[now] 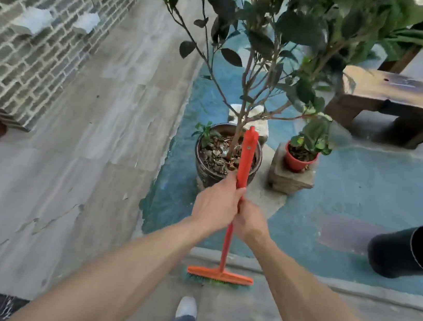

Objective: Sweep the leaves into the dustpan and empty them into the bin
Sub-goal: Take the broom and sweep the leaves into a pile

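Note:
An orange broom (246, 159) stands nearly upright in front of me, its orange head with green bristles (219, 277) on the grey paving. My left hand (216, 206) grips the handle high up. Just below it, my right hand (249, 224) grips the same handle. A black bin (406, 251) lies on its side at the right, its open mouth facing up and to the right. A few small leaves (125, 196) lie scattered on the pale paving to the left. No dustpan is in view.
A large dark pot (203, 170) with a small tree stands right behind the broom. A small red pot (297, 163) sits on a stone block. A wooden bench (404, 97) is at the back right, a brick wall (33, 26) at the left. My white shoe (187, 308) is below the broom head.

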Action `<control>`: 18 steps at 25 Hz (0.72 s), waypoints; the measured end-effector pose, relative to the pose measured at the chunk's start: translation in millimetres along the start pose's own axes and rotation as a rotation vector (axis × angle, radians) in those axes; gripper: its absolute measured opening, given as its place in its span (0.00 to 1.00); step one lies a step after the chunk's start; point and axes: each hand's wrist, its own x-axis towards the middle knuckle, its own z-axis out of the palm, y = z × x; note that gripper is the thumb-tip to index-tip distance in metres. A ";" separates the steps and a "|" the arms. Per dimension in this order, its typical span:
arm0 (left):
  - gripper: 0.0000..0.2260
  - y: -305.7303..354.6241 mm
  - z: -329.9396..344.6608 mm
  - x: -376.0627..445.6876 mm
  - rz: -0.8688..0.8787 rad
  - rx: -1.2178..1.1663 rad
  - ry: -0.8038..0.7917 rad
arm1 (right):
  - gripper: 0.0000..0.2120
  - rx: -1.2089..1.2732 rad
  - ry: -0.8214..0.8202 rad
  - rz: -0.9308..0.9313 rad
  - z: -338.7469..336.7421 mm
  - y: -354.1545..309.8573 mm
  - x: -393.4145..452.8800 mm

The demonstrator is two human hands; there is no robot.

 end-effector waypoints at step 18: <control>0.20 -71.7 56.9 303.4 -0.132 -0.098 -0.228 | 0.17 0.356 0.018 0.073 -32.0 -24.6 210.5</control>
